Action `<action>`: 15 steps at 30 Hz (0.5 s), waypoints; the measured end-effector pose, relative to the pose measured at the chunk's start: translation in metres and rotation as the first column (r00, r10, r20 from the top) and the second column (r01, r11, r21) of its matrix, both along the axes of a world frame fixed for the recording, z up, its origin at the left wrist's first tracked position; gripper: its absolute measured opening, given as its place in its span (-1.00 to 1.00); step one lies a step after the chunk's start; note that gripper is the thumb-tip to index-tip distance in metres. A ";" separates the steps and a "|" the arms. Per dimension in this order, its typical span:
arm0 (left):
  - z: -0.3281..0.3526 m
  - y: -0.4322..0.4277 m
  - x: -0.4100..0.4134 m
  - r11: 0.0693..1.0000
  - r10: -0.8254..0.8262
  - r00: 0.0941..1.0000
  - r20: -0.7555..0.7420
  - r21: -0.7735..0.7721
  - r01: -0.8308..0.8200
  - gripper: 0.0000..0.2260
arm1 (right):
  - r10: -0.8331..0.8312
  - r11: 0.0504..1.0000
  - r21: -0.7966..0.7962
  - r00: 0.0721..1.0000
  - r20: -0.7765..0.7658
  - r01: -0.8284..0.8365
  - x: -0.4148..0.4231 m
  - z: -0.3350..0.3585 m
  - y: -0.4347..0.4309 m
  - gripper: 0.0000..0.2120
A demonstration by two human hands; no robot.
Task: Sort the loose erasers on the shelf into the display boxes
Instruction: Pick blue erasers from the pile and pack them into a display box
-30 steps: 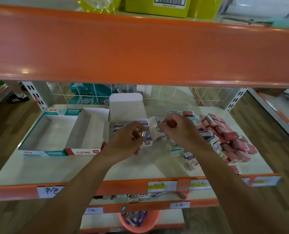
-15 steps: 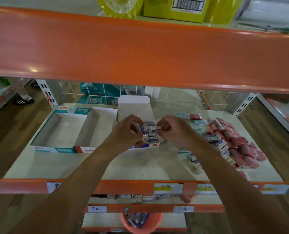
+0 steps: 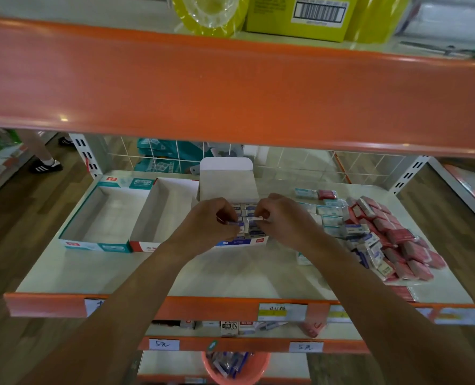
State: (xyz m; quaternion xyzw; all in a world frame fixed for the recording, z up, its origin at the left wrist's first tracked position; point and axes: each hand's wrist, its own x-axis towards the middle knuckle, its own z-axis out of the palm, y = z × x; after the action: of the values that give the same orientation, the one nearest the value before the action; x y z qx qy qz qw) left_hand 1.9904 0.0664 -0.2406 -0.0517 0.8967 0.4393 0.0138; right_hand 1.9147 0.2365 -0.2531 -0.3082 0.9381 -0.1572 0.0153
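Observation:
A blue-fronted display box point(image 3: 241, 242) with a raised white lid stands mid-shelf, partly filled with blue-and-white erasers point(image 3: 249, 209). Both hands hover over it. My left hand point(image 3: 211, 220) pinches a small blue-and-white eraser point(image 3: 234, 223) at its fingertips. My right hand point(image 3: 279, 218) pinches another blue-and-white eraser point(image 3: 256, 219) just beside it, above the box. A heap of loose erasers lies to the right: blue-and-white ones point(image 3: 355, 232) and pink-wrapped ones point(image 3: 405, 245). Two more display boxes stand left: a teal one point(image 3: 91, 245) and a red-fronted one point(image 3: 144, 246), both showing bare insides.
An orange shelf edge point(image 3: 230, 87) overhangs the work area and hides its back. The shelf's orange front lip point(image 3: 175, 307) carries price labels. Lower shelves and a pink bucket point(image 3: 236, 368) sit below. A person's shoe point(image 3: 46, 165) is on the floor far left.
Both hands have moved back over the blue-fronted box and lowered toward its erasers, still pinching small erasers. The view has shifted so the shelf sits lower and further right.

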 end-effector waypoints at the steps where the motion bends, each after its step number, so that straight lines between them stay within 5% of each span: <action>1: 0.000 0.000 0.000 1.000 -0.011 1.000 0.008 -0.004 0.011 -0.78 | 0.010 1.000 0.020 1.000 -0.015 -0.010 0.000 0.000 -0.001 -0.85; 8: -0.002 -0.003 0.001 0.998 -0.050 0.998 0.036 -0.024 0.051 -0.77 | 0.016 0.997 0.070 0.999 -0.044 -0.013 0.001 0.000 -0.005 -0.83; 15: 0.000 0.002 -0.004 1.000 0.028 0.999 0.016 -0.013 -0.027 -0.79 | 0.008 1.000 -0.020 0.995 0.098 -0.006 -0.006 0.002 0.000 -0.83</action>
State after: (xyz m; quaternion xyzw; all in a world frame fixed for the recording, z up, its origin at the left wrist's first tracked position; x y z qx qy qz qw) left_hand 1.9860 0.0679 -0.2402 -0.0677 0.8986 0.4333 0.0148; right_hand 1.9082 0.2367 -0.2516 -0.3036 0.9336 -0.1812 0.0591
